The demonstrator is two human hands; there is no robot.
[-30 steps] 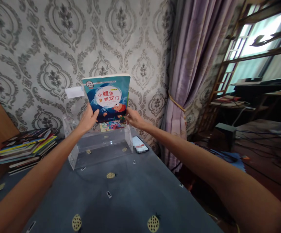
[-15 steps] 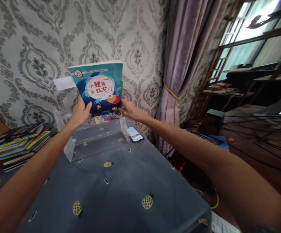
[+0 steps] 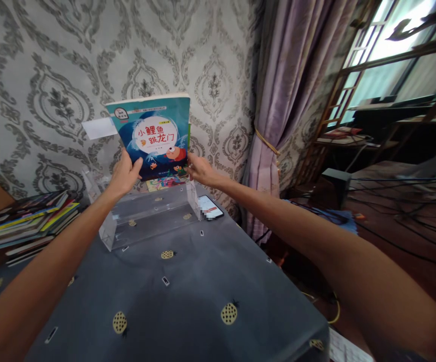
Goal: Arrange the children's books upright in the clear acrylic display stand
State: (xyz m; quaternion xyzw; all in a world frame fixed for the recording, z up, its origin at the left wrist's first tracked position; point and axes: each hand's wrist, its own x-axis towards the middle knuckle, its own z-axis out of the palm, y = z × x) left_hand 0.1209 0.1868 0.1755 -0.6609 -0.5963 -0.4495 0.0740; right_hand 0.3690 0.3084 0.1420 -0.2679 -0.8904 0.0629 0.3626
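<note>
A blue picture book [image 3: 153,123] with a red fish on its cover is held upright, leaning slightly back. My left hand [image 3: 124,173] grips its lower left edge, thumb on the cover. At the lower right edge, my right hand [image 3: 201,170] pinches the book between thumb and fingers. Below and around it stands a clear acrylic rack [image 3: 106,231] with stepped tiers. Part of another colourful book [image 3: 167,183] shows under the blue one, and a green edge peeks out at its right. Whether the blue book touches the rack is hidden.
A stack of books [image 3: 29,226] lies on the table's left. A phone [image 3: 210,207] rests right of the rack. The dark patterned tablecloth [image 3: 187,301] covers the table, whose right edge drops off near cables. Wallpaper and a tied purple curtain [image 3: 278,100] stand behind.
Almost nothing differs. Both hands keep their hold on the blue book, which stays in nearly the same place; the view shifts very slightly.
</note>
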